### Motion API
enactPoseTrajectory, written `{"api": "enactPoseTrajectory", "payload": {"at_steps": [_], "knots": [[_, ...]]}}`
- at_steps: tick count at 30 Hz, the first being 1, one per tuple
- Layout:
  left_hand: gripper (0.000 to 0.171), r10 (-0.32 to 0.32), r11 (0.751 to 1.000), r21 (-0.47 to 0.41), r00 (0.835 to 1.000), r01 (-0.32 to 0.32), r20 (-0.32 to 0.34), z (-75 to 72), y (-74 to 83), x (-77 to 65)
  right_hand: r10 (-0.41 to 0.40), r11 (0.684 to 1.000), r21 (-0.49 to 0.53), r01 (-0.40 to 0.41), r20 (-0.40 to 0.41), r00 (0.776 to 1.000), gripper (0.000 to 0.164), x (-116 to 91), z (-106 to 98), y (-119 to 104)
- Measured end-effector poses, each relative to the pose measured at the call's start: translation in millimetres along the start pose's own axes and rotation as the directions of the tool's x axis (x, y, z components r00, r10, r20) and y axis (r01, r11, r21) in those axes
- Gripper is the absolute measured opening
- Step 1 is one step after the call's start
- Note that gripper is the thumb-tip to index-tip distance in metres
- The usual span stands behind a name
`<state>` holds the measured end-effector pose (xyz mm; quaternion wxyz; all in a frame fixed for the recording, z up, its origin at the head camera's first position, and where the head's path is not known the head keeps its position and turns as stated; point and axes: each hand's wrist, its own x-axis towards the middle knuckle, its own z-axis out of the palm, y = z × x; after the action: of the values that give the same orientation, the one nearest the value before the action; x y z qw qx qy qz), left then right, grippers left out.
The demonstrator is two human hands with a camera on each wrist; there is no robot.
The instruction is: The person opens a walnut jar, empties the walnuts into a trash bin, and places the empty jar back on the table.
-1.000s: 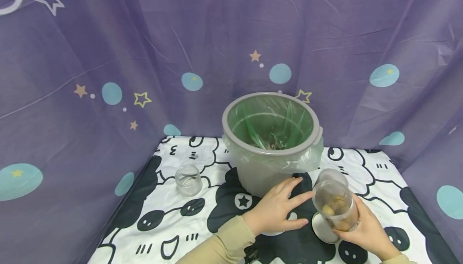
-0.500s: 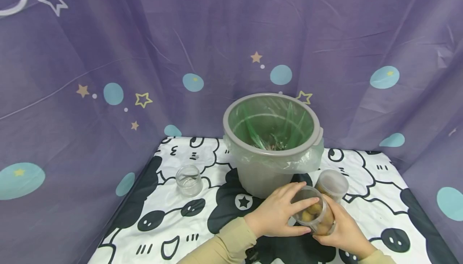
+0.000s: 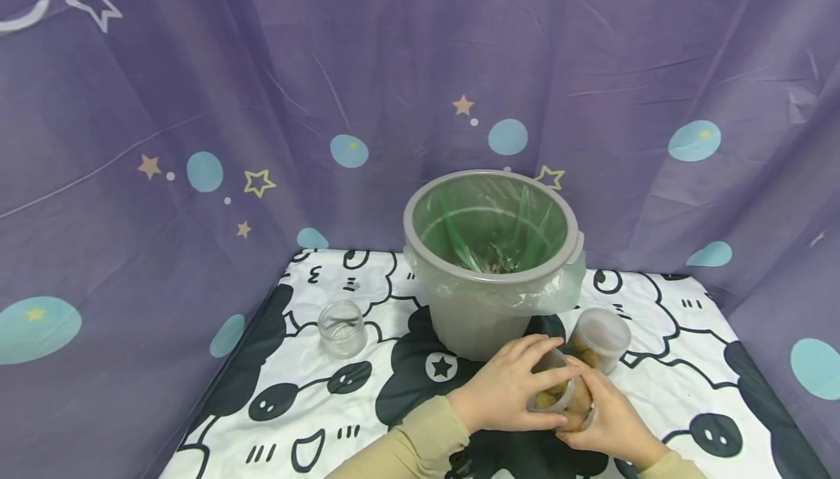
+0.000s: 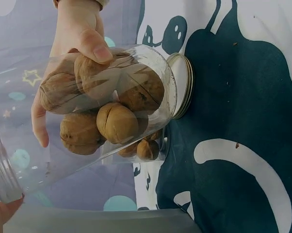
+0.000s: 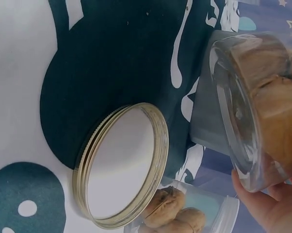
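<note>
A clear jar (image 4: pixel 151 107) of walnuts (image 4: pixel 118 122) is tilted with its mouth toward my left hand (image 3: pixel 505 395). My right hand (image 3: pixel 610 421) grips the jar's side near its base. At the mouth, my left fingers and thumb hold the rim from opposite sides; part of that hand lies outside the left wrist view. Below the jar, gold-rimmed lids (image 5: pixel 121 165) lie stacked on the cloth, their white inside facing up; my right hand covers them in the head view. Just behind stands a second walnut jar (image 3: pixel 600 337) with a frosted lid.
A grey bin (image 3: pixel 459 318) with a green-tinted liner bag (image 3: pixel 551 297) over its rim stands directly behind my hands. Off to the left is an empty clear jar (image 3: pixel 343 333). A patterned cloth (image 3: pixel 367 421) covers the table, and a purple curtain (image 3: pixel 394 63) hangs behind.
My right hand has carried the walnut jar leftward, over to my left hand. The left fingers, spread apart from it before, now hold its rim.
</note>
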<state>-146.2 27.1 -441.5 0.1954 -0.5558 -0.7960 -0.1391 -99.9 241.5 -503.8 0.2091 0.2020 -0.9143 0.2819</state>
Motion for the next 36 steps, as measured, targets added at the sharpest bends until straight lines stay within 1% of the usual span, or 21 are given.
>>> {"api": "enactPoseTrajectory", "payload": {"at_steps": [2,9,14,19,23,27,36], "knots": [[0.064,0.000,1.000,-0.008,1.000,0.000,-0.008,-0.2,0.0,-0.2,-0.007,1.000,0.003,0.007,-0.005,1.000,0.107,0.3,1.0,-0.2],[0.062,0.034,0.998,0.054,0.997,-0.030,-0.074,0.7,-1.2,-0.6,-0.041,0.999,0.021,0.042,-0.026,0.999,0.108,1.9,4.5,0.5],[0.062,0.040,0.997,0.066,0.993,-0.033,-0.111,1.9,-2.8,-2.5,-0.059,0.997,0.042,0.060,-0.025,0.998,0.110,4.7,5.5,-1.1],[0.058,0.032,0.999,0.048,0.989,-0.025,-0.146,3.8,-4.3,-3.1,-0.044,0.997,0.064,0.045,-0.004,0.999,0.109,5.7,7.3,-1.2],[0.053,0.036,0.999,0.033,0.982,-0.030,-0.188,5.1,-5.2,-2.9,-0.015,0.996,0.093,0.013,0.021,1.000,0.109,4.3,10.3,-1.1],[0.052,0.047,0.999,0.036,0.977,-0.041,-0.208,5.9,-6.0,-3.0,0.015,0.990,0.137,-0.021,0.042,0.999,0.109,2.9,12.7,-1.3],[0.049,0.046,0.998,0.042,0.972,-0.037,-0.229,8.9,-7.8,-5.2,0.001,0.990,0.143,-0.006,0.034,0.999,0.110,1.3,17.2,-1.4]]}}
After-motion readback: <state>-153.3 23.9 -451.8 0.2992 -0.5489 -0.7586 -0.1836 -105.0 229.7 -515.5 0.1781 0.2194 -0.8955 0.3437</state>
